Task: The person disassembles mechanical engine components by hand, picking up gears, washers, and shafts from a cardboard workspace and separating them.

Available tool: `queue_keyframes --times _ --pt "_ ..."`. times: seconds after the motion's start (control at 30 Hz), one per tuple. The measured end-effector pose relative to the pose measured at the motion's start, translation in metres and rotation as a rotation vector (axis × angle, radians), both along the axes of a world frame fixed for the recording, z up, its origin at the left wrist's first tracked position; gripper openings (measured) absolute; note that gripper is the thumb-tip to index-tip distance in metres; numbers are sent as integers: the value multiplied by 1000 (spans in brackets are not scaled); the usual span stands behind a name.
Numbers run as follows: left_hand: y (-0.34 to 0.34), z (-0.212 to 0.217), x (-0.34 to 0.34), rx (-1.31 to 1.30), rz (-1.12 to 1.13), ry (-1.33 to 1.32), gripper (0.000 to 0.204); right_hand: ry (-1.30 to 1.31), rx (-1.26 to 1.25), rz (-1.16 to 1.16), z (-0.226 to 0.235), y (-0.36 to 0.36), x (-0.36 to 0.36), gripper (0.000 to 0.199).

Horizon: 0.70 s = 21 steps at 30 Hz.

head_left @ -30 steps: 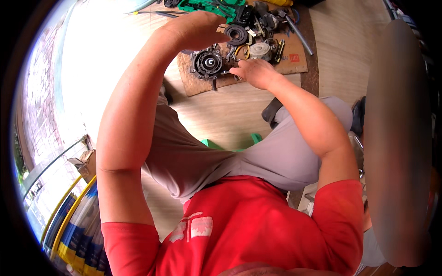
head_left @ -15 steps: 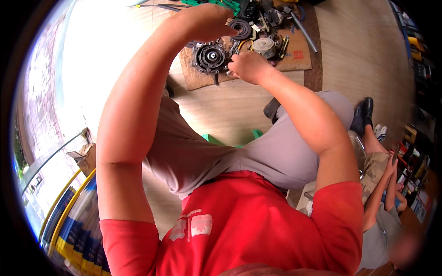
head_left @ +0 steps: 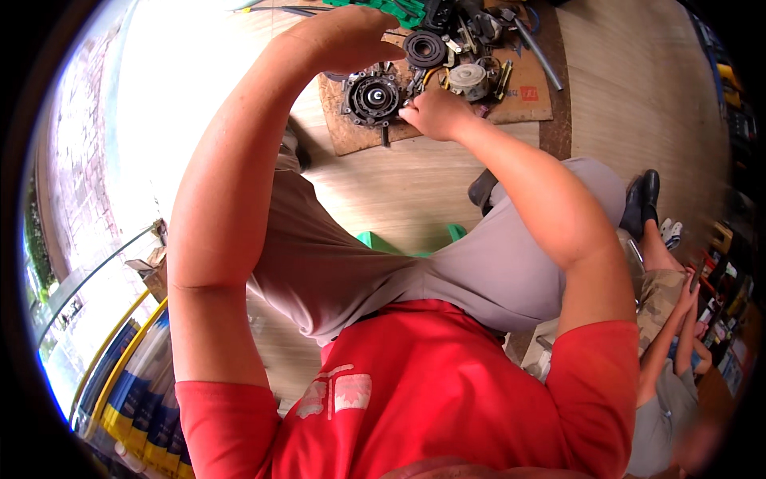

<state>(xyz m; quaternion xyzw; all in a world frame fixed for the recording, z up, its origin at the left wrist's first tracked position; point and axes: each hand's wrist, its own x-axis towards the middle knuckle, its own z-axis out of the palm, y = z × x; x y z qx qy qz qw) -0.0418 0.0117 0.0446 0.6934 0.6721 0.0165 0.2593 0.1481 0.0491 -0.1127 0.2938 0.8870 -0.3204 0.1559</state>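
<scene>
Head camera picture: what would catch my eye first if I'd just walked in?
Probably the two bare forearms reaching up the picture to a round black metal part lying on a sheet of cardboard on the floor. The left hand hovers open just above that part, while the right hand rests beside its right edge, near a jumble of other small machine parts. Below, the person's red shirt fills the bottom of the view.

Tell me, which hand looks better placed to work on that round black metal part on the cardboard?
Probably the right hand: it rests low beside the round black part, fingers at its edge. The left hand hovers higher above it, open.
</scene>
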Motion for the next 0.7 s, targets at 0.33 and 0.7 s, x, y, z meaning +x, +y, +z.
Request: queue_keyframes --times 0.33,0.7 --pt "-3 -22 -10 138 -46 -25 47 -25 -29 -46 -12 7 7 36" --pt "-2 -13 -7 -10 34 66 46 22 255 261 4 10 12 39"
